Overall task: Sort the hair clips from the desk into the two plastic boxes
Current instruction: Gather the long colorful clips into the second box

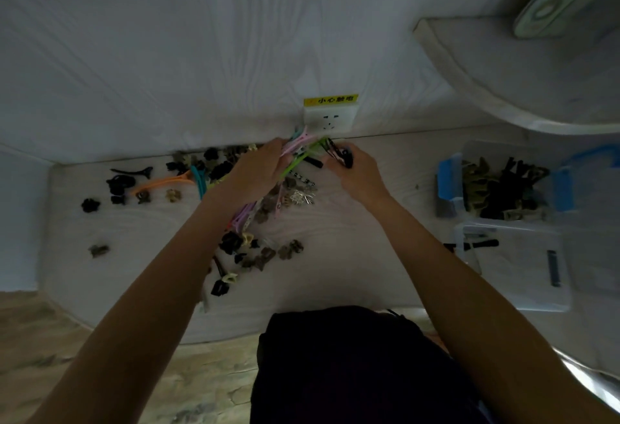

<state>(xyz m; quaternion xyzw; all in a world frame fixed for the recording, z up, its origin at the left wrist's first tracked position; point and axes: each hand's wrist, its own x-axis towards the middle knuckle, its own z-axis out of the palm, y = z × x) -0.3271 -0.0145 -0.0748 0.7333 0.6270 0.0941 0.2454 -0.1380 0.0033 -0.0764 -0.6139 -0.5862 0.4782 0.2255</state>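
My left hand [255,168] grips a bundle of long clips [302,148], pink, green and teal, held up near the back of the white desk [352,256]. My right hand [360,175] pinches a black clip [345,157] at the bundle's tip. Many small claw clips, black, brown and cream, lie scattered on the desk [241,249], with an orange long clip [164,184] at the left. A blue-latched plastic box [496,185] at the right holds dark and olive claw clips. In front of it a clear plastic box [513,269] holds a few long clips.
A wall socket [330,118] with a yellow warning label sits on the wall just behind my hands. A curved white shelf [503,65] juts out at the upper right. My dark lap [352,366] is below the desk's front edge, wooden floor at the left.
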